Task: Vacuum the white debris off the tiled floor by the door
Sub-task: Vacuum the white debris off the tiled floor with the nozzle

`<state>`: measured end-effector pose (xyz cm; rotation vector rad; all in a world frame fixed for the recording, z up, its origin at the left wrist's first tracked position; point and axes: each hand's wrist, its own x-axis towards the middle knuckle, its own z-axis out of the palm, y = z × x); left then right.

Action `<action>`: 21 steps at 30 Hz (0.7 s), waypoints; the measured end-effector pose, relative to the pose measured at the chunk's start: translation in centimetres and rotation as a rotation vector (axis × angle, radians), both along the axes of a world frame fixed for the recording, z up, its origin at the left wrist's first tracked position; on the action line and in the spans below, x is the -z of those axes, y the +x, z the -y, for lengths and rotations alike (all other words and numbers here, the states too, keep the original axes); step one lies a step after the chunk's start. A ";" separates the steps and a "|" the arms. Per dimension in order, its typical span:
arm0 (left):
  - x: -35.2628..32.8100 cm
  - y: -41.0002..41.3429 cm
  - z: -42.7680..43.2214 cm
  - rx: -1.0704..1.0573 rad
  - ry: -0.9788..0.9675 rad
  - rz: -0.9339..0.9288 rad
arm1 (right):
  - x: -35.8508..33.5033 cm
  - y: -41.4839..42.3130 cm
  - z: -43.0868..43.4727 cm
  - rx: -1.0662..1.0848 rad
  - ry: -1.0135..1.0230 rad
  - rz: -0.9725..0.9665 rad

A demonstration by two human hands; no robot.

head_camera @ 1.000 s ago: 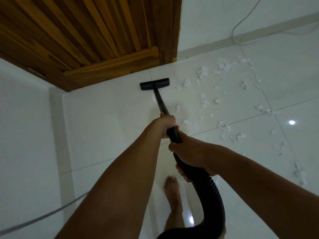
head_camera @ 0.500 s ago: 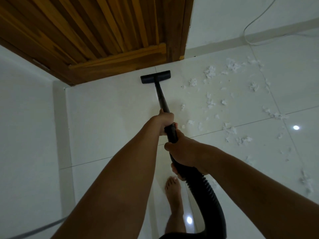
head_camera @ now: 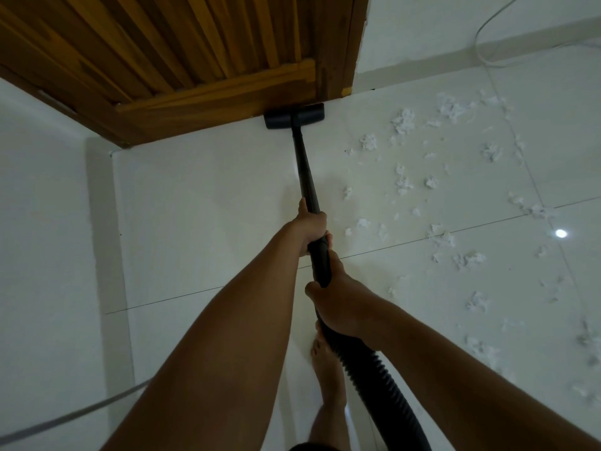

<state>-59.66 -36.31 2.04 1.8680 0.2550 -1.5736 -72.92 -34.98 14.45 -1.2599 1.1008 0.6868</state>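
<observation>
The floor head sits flat on the tiled floor, its far edge touching the foot of the wooden door, at 12 o'clock from the hands. The left hand is wrapped round the black wand. Just behind it, the right hand grasps the thicker end where the ribbed hose joins. Neither hand is loose.

The white debris is all off to the side of the head, spread from 1 o'clock to 4 o'clock of the hands. The tile under and left of the head looks clean. So the stroke along the door seems finished, and the useful move is probably to draw the head back and shift it towards 3 o'clock, taking the nearest tufts first. The scraps look light and fluffy, so a fast push may scatter them; slow, overlapping passes with the head kept flat should lift them better. The front hand should steer while the rear one carries the hose clear of the bare foot at 6 o'clock.

Count: one floor head, one wand, one hose, two hands, one foot in view, one door. There is one grey cable at 8 o'clock and one white cord at 1 o'clock. The scraps number several dozen, too many and too small to tally exactly.
</observation>
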 end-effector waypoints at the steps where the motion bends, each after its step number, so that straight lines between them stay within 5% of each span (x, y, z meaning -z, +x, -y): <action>1: 0.1 -0.3 -0.3 -0.005 0.003 -0.001 | 0.0 -0.4 -0.2 -0.015 -0.004 0.002; 21: -2.9 -20.4 -11.6 -0.048 0.048 0.023 | -2.1 -20.2 -9.4 -0.145 0.029 0.065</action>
